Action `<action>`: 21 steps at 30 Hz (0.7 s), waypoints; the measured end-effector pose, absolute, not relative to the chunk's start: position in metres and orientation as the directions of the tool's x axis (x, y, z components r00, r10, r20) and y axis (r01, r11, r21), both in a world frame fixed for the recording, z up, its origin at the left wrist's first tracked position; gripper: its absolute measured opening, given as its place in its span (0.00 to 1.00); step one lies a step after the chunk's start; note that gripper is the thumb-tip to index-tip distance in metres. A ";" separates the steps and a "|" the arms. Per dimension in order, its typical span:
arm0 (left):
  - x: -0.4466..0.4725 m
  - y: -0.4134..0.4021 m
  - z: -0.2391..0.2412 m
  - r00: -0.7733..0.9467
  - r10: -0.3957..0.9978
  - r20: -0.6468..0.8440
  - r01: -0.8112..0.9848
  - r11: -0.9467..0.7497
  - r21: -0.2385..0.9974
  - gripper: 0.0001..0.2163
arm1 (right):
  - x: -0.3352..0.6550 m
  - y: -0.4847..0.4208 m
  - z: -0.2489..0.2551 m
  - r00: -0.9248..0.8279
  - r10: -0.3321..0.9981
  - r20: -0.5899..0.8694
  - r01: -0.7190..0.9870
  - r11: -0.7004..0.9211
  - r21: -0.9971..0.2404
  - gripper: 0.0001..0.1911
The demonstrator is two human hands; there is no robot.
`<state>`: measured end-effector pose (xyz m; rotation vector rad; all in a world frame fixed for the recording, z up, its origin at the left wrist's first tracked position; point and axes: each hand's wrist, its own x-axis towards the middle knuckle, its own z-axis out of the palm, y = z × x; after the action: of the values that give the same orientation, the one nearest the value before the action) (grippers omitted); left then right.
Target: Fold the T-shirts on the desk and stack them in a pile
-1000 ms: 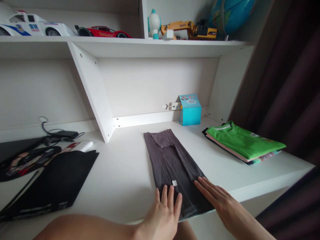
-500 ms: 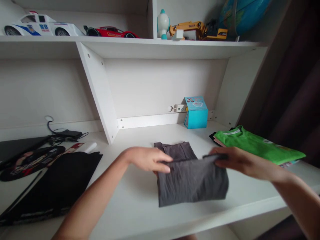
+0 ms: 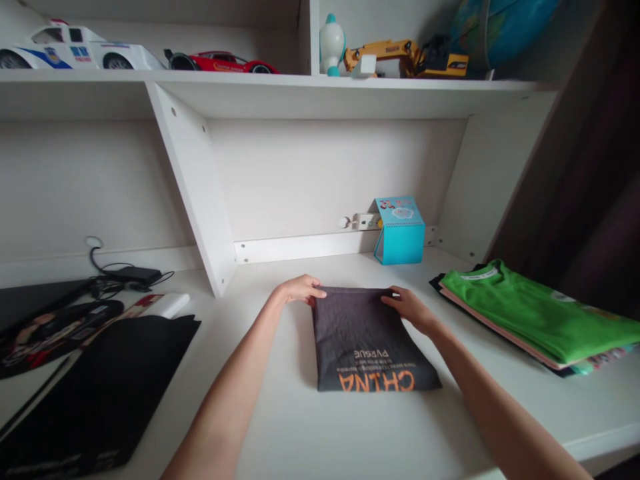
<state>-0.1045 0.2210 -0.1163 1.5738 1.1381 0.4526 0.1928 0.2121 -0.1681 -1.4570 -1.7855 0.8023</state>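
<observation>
A dark grey shirt (image 3: 370, 327), folded into a compact panel, lies on the white desk (image 3: 280, 427). Upside-down lettering on it reads CHINA in orange, with smaller pale words above. At the far left corner of the fold, my left hand (image 3: 301, 290) pinches the cloth between thumb and fingers. My right hand (image 3: 407, 307) grips the far right corner the same way. The far edge is stretched straight between both hands, and the near edge rests flat on the desk.
Right of my arm lies a stack topped by a green T-shirt (image 3: 540, 310). A blue desk calendar (image 3: 401, 240) stands at the back by a power strip (image 3: 367, 221). On the left are a black garment (image 3: 110, 380) and a power adapter (image 3: 135, 274). Toy vehicles line the shelf (image 3: 240, 78) above.
Both hands have carried the shirt's held edge away from me to the far side. The printed face now shows on top, covering the grey layer seen behind before.
</observation>
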 end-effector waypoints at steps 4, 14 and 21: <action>-0.103 0.229 -0.117 0.375 0.897 -0.232 0.670 -0.090 0.737 0.10 | 0.193 0.223 -0.175 -0.067 0.968 0.242 0.696 0.219 -0.684 0.12; -0.110 0.241 -0.132 0.236 0.959 -0.158 0.879 -0.142 0.455 0.12 | 0.191 0.228 -0.191 0.001 0.960 0.279 0.846 0.148 -0.512 0.15; -0.099 0.233 -0.126 0.288 0.952 -0.104 0.883 -0.222 0.413 0.09 | 0.190 0.228 -0.187 0.022 0.958 0.286 0.817 0.147 -0.558 0.10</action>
<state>-0.0989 0.2330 -0.1255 2.1712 1.6500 0.2400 0.1895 0.2277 -0.1867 -1.6966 -1.8205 0.2979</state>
